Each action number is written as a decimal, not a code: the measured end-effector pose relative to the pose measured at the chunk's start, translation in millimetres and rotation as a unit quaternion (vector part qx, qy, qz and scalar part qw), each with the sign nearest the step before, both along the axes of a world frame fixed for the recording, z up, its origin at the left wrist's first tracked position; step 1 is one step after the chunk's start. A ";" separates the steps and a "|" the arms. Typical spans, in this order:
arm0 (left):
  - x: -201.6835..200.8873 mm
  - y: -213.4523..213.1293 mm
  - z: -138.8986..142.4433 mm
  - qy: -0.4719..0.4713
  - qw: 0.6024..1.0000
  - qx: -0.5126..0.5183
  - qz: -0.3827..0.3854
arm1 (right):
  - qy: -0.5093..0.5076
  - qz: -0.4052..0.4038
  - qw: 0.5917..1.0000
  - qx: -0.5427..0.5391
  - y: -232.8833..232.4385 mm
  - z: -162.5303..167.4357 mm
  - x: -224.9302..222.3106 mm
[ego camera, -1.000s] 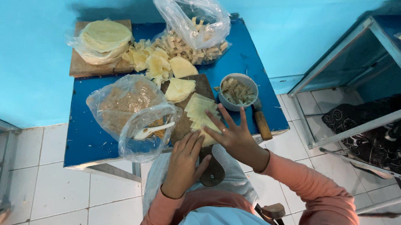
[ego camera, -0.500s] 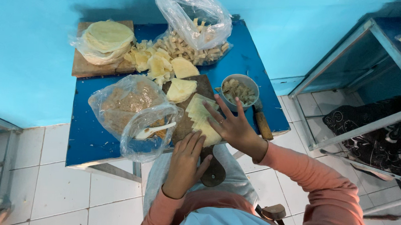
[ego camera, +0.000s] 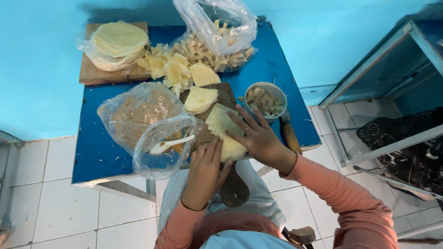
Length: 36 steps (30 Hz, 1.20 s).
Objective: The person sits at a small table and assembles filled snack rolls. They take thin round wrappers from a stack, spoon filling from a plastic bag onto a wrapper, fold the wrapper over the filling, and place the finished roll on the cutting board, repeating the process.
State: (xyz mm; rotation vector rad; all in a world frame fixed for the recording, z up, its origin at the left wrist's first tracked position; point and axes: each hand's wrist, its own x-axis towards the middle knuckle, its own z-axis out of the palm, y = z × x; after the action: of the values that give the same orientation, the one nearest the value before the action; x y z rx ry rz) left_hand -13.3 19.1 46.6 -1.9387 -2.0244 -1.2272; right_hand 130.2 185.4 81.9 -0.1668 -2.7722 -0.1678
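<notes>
At the lower centre of the frame the left hand [ego camera: 206,172] rests flat, fingers together, on the near edge of the pale dough sheet [ego camera: 225,132], which lies on the dark wooden board [ego camera: 229,166]. Just above it the right hand [ego camera: 259,138] has slid down onto the sheet, fingers spread wide and pressing; a second ago it hovered higher. The sheet now looks pinned by both hands. Left of centre sits the bag of brown filling [ego camera: 140,112] with a white spoon [ego camera: 169,143]; further up, the bowl [ego camera: 265,99] and folded pieces [ego camera: 184,71].
</notes>
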 end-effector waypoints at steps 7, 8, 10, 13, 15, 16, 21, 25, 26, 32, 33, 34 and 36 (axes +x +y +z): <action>0.2 -0.5 -0.5 -0.002 1.000 0.005 0.000 | -0.025 -0.043 0.997 0.067 11.0 -0.3 -7.2; 0.1 -0.5 -0.3 -0.001 1.000 0.007 -0.001 | -0.009 -0.037 0.999 0.026 10.4 -0.7 -8.4; 0.1 -1.0 0.0 -0.004 1.000 0.005 -0.003 | 0.006 -0.015 0.999 -0.037 8.7 -1.0 -9.8; -0.2 -1.1 0.2 -0.010 1.000 -0.003 -0.004 | 0.008 0.010 0.998 -0.061 6.9 -1.3 -8.1; 0.5 -0.3 0.1 -0.009 1.000 0.000 -0.002 | 0.010 0.006 1.000 -0.023 9.3 -1.6 -5.6; 0.2 0.1 0.1 -0.008 1.000 0.001 -0.001 | 0.002 -0.007 1.000 -0.003 11.0 -2.1 -4.6; 0.0 1.4 -1.1 -0.007 1.000 0.005 0.003 | -0.008 -0.045 0.999 0.002 19.7 -9.2 -8.1; -6.7 12.8 -0.8 -0.001 1.000 0.024 0.017 | 0.007 0.001 0.999 -0.047 21.5 -12.3 -14.6; -8.3 16.8 -0.8 0.008 0.999 0.026 0.023 | 0.015 0.024 0.997 -0.071 21.1 -12.6 -16.4; -6.0 22.7 -5.4 0.043 0.998 0.008 0.054 | 0.003 0.005 0.999 0.035 14.1 -12.0 -18.4; -5.6 22.1 -6.4 0.046 0.997 0.005 0.057 | 0.004 -0.003 0.997 0.082 13.4 -11.8 -18.7; -5.5 22.5 -7.1 0.049 0.997 0.006 0.058 | -0.005 -0.014 0.993 0.115 13.6 -11.3 -19.1; -5.9 22.3 -8.3 0.055 0.997 0.009 0.060 | -0.021 -0.037 0.983 0.180 14.2 -10.3 -20.9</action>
State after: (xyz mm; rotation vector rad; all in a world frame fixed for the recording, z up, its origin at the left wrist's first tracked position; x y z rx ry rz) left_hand -19.2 41.4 38.3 -1.8062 -2.0347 -1.0832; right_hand 109.3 199.6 71.6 -0.1743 -2.7201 -0.6929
